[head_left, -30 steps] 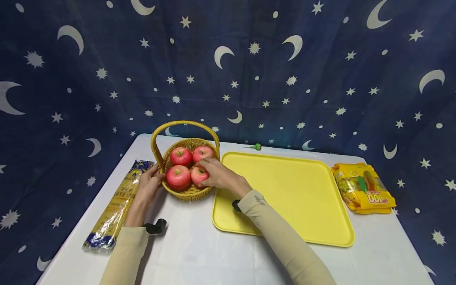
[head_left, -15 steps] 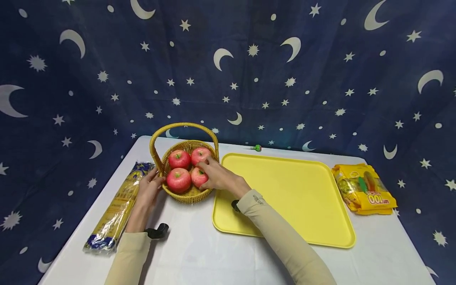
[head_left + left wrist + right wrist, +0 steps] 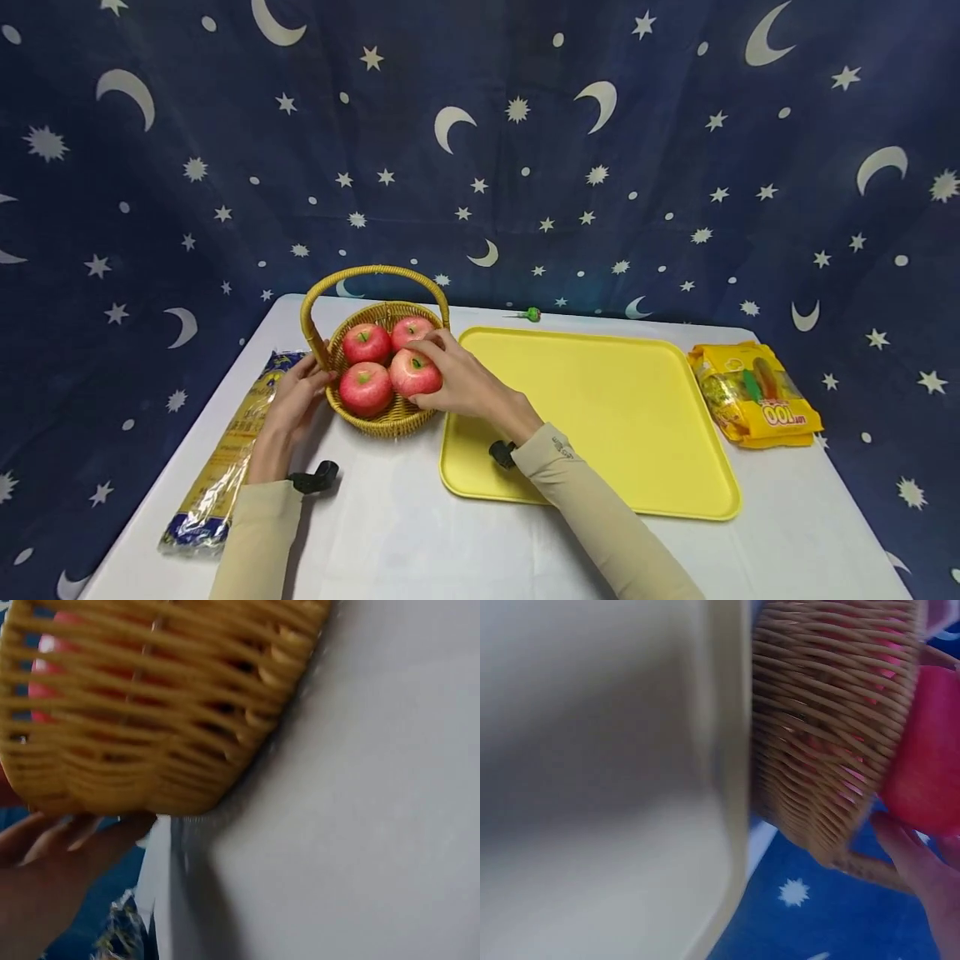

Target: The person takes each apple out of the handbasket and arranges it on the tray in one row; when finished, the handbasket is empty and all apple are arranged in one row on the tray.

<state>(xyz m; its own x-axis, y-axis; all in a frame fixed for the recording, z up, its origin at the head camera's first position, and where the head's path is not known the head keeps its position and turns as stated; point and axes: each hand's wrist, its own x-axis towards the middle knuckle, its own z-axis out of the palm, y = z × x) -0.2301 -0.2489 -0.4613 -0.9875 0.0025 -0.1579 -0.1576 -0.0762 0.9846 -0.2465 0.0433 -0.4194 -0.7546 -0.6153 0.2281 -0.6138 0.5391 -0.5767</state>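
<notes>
A wicker basket (image 3: pixel 386 427) with a tall arched handle stands at the table's left and holds several red apples (image 3: pixel 365 389). My right hand (image 3: pixel 468 379) grips the front right apple (image 3: pixel 415 372), thumb below it and fingers over its far side. That apple sits a little higher than the others, at the rim. In the right wrist view the gripped apple (image 3: pixel 928 757) shows at the basket's rim. My left hand (image 3: pixel 294 396) holds the basket's left rim by the handle's foot. The left wrist view shows its fingers against the wicker basket (image 3: pixel 142 712), some of them hidden.
A yellow tray (image 3: pixel 592 417) lies right of the basket, under my right forearm. A long spaghetti packet (image 3: pixel 221 467) lies left of my left arm. At the right is a yellow snack bag (image 3: pixel 753 396). A small green-topped pick (image 3: pixel 532 314) lies at the back edge.
My right hand has raised the front right apple slightly from its spot among the others. My left hand stays at the basket's rim. The head view has shifted a little.
</notes>
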